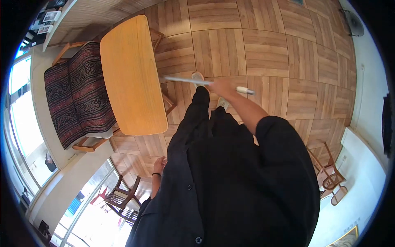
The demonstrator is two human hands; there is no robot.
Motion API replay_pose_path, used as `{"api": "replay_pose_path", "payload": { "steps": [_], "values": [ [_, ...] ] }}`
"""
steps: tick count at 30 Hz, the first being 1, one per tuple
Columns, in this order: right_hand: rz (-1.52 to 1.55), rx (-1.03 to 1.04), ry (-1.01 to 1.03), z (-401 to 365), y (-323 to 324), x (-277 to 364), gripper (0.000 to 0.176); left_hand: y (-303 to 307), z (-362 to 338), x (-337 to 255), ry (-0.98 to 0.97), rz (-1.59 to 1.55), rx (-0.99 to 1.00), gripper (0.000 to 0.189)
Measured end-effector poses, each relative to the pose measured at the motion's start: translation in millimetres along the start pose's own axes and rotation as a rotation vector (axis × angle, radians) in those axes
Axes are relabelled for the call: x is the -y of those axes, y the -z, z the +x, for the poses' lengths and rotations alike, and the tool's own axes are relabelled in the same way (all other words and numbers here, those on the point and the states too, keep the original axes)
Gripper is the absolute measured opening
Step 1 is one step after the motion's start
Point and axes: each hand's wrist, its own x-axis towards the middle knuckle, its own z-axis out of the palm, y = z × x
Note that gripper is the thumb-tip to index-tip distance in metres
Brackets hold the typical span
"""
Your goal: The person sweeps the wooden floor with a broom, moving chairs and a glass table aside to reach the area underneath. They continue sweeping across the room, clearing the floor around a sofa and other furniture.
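Observation:
My right hand (222, 87) is closed around a long, thin silvery pole (181, 80) with a cream section and a grey tip at its right end. The pole lies nearly level across the view in front of my legs, its left end close to the edge of the wooden table (131, 78). Slightly smeared by motion, the right hand grips it between the middle and the cream part. My left hand (159, 164) hangs low beside my body, a dark band on its wrist. Its fingers are partly hidden by my black clothing.
A bench with a dark patterned cover (82, 90) stands left of the table, by the windows. Dark wooden chairs (123, 195) are at the lower left. Another wooden chair (331, 175) stands by the right wall. Parquet floor (267, 53) stretches ahead of my feet.

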Motion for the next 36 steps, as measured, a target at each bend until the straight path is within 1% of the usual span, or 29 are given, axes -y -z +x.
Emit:
{"api": "replay_pose_path", "payload": {
  "steps": [1,3,4,5,7,9,10,11,12,13,14,15,16,17,18,20,22,23,26,28,31,32,34,36],
  "values": [
    [0.013,-0.010,-0.005,19.7,-10.1,9.2,0.049,1.1,8.8,18.6,0.074,-0.210,0.021,0.029],
    [0.036,-0.035,-0.016,74.2,-47.1,20.6,0.050,4.4,30.9,51.1,0.255,-0.814,0.021,0.026],
    [0.033,-0.036,-0.024,88.1,-44.3,25.3,0.050,7.0,40.9,61.6,0.250,-0.818,0.020,0.024],
    [0.033,-0.034,-0.035,96.9,-41.7,29.3,0.051,14.1,48.9,70.9,0.096,-0.452,0.026,0.026],
    [0.040,-0.016,-0.066,121.0,-30.5,28.5,0.052,31.6,69.2,76.6,-0.190,0.283,-0.043,0.028],
    [0.049,0.032,-0.105,139.5,-19.2,12.9,0.052,49.6,93.6,66.0,-0.063,-0.093,0.031,0.031],
    [0.002,0.021,-0.180,140.3,-6.9,3.4,0.052,57.2,105.2,60.8,0.009,-0.281,0.060,0.032],
    [-0.045,0.007,-0.256,138.5,10.3,-9.0,0.051,75.6,115.4,36.9,0.143,-0.439,0.060,0.034],
    [-0.007,-0.027,-0.357,136.6,26.4,-27.0,0.051,96.4,126.9,-0.1,0.308,-0.613,0.048,0.035],
    [0.033,-0.063,-0.459,130.2,46.4,-42.9,0.050,116.5,140.5,-30.8,0.394,-0.704,0.022,0.037],
    [-0.015,-0.065,-0.532,113.9,75.9,-47.8,0.051,137.1,153.9,-56.3,0.409,-0.735,0.004,0.038],
    [-0.029,-0.086,-0.564,120.1,72.9,-87.2,0.053,159.6,164.0,-87.3,0.398,-0.742,-0.021,0.040],
    [-0.095,-0.070,-0.596,102.7,108.2,-87.8,0.052,178.5,175.5,-109.5,0.352,-0.709,-0.039,0.040],
    [-0.136,-0.088,-0.621,96.3,125.4,-104.9,0.052,200.7,184.2,-134.4,0.304,-0.677,-0.060,0.040],
    [-0.176,-0.111,-0.647,90.8,143.6,-121.2,0.052,218.2,197.5,-146.6,0.242,-0.653,-0.072,0.043],
    [-0.151,-0.146,-0.783,68.9,202.8,-115.2,0.051,246.3,216.2,-171.0,0.139,-0.654,-0.115,0.046],
    [-0.266,-0.250,-0.741,54.7,246.1,-100.7,0.050,263.3,226.0,-190.8,0.058,-0.707,-0.179,0.046],
    [-0.323,-0.303,-0.716,51.5,261.4,-94.9,0.049,263.4,229.5,-191.8,0.061,-0.733,-0.179,0.045],
    [-0.443,-0.366,-0.578,45.7,294.0,-94.9,0.050,258.7,243.2,-197.1,0.090,-0.775,-0.171,0.041],
    [-0.375,-0.345,-0.603,38.0,314.6,-78.1,0.052,239.0,248.1,-192.4,0.153,-0.772,-0.148,0.035],
    [-0.266,-0.327,-0.593,49.9,328.0,-52.8,0.056,207.8,262.1,-186.4,0.223,-0.752,-0.077,0.036],
    [-0.231,-0.322,-0.579,60.6,332.7,-41.3,0.057,203.6,264.5,-193.8,0.234,-0.756,-0.052,0.037],
    [-0.088,-0.214,-0.596,95.8,341.3,-6.3,0.060,196.5,267.9,-208.9,0.265,-0.760,-0.002,0.037],
    [0.013,-0.146,-0.514,142.0,344.1,24.3,0.061,199.5,275.1,-223.4,0.262,-0.781,0.002,0.037]
  ]
}}
